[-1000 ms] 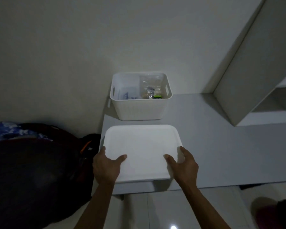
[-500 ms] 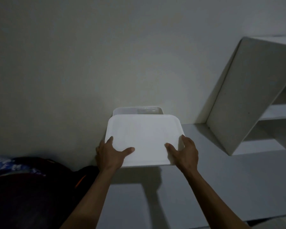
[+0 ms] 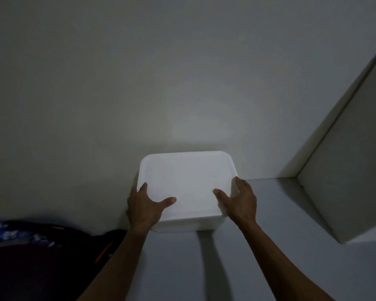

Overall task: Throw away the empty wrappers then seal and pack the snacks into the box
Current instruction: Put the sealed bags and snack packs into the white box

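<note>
Filling most of the view is a plain pale wall [image 3: 161, 72], dim in the weak light. Below it lies a grey table [image 3: 280, 246], and on its right side a white shelf unit [image 3: 345, 181] stands against the wall. At the lower left, beside the table edge, there is a dark bag [image 3: 41, 268] with an orange strip, and something blue and white (I cannot tell what it is) lies on top of it.

At the back of the table, touching or nearly touching the wall, stands the white box [image 3: 182, 225]; only a narrow band of its front wall shows. The white lid [image 3: 187, 181] lies flat on top of it and covers the opening, so the snacks inside are hidden.

The left hand [image 3: 143, 205] grasps the lid at its near left corner, thumb stretched across the top, the other fingers wrapped down over the side edge. The right hand [image 3: 239, 200] grasps the near right corner in the same way, thumb on top and fingers curled around the edge.
</note>
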{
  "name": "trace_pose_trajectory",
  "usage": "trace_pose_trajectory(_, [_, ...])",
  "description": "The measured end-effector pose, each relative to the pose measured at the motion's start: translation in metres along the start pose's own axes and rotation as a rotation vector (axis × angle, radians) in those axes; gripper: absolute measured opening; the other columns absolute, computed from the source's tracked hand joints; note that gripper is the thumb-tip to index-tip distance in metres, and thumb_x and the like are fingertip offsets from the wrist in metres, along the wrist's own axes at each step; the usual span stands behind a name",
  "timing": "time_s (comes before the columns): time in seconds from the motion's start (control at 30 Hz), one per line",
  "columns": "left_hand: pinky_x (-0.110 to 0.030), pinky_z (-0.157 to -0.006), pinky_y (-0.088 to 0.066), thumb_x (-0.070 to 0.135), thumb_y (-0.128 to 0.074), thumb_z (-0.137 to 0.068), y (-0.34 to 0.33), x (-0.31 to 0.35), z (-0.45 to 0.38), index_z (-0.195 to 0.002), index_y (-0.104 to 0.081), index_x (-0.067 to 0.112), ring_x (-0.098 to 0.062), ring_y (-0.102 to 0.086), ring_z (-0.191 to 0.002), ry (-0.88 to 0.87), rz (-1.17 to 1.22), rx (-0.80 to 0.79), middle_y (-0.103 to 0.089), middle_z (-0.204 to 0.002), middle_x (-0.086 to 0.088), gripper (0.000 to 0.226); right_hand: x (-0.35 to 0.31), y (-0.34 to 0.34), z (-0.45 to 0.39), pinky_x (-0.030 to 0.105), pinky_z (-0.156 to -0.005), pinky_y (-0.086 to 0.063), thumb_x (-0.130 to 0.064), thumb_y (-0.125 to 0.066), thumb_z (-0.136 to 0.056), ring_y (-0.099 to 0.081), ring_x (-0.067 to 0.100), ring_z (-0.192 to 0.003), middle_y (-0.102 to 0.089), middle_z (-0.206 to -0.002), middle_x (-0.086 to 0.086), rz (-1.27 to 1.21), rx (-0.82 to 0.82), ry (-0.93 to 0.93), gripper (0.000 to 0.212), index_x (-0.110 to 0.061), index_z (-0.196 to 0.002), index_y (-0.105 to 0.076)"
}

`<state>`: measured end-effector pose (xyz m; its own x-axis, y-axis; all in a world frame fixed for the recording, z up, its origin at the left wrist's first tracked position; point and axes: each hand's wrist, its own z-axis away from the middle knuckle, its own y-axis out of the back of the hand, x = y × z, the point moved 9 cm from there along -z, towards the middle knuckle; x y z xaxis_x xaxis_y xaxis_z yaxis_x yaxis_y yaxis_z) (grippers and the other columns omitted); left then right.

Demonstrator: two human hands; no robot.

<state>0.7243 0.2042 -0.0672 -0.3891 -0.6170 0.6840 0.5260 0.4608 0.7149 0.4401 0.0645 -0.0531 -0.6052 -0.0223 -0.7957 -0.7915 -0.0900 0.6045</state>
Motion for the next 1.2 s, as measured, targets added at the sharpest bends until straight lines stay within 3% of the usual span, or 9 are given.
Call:
trace_pose_trajectory(0.47, [-0.050,-0.110,-0.035,0.072,-0.079,-0.053,-0.020,-0.011,-0.039,-0.150,-0.031,0.018,-0.033,-0.031,-0.140,0.067,-0.099,-0.002,-0.030,-0.154,-0.012,0.121,0.015,-0.035,-0.031,0.037,-0.110,-0.034,-0.047,-0.077,-0.079,-0.041,0.027,-0.138,-0.042,-0.152,0.009,-0.036,0.005,-0.017,0.085,-0.008,-0.146,-0.042])
trace_pose_trajectory(0.9, [-0.051,-0.111,-0.032,0.081,-0.061,-0.065,-0.025,-0.006,-0.039,-0.152,-0.026,0.019,-0.034,-0.025,-0.143,0.032,-0.265,0.013,-0.021,-0.158,-0.013,0.113,0.023,-0.043,-0.036,0.034,-0.114,-0.028,-0.045,-0.068,-0.088,-0.034,0.025,-0.143,-0.035,-0.156,0.009,-0.028,-0.029,0.033,0.082,-0.008,-0.151,-0.032])
trace_pose_trajectory(1.07, [-0.055,-0.115,-0.019,0.082,-0.052,-0.071,-0.025,0.005,-0.026,-0.151,-0.029,0.021,-0.032,-0.012,-0.147,0.005,-0.363,0.055,-0.015,-0.160,-0.014,0.103,0.024,-0.044,-0.037,0.036,-0.116,-0.025,-0.047,-0.066,-0.088,-0.028,0.024,-0.146,-0.028,-0.159,0.008,-0.061,-0.130,0.042,0.086,-0.012,-0.154,-0.025])
trace_pose_trajectory(1.2, [-0.055,-0.117,-0.008,0.079,-0.051,-0.076,-0.028,0.027,0.002,-0.151,-0.030,0.023,-0.029,-0.006,-0.149,-0.048,-0.291,0.108,-0.014,-0.161,-0.013,0.096,0.023,-0.028,-0.026,0.039,-0.117,-0.023,-0.051,-0.064,-0.089,-0.024,0.026,-0.147,-0.024,-0.161,0.008,-0.054,-0.145,0.069,0.085,-0.017,-0.155,-0.023])
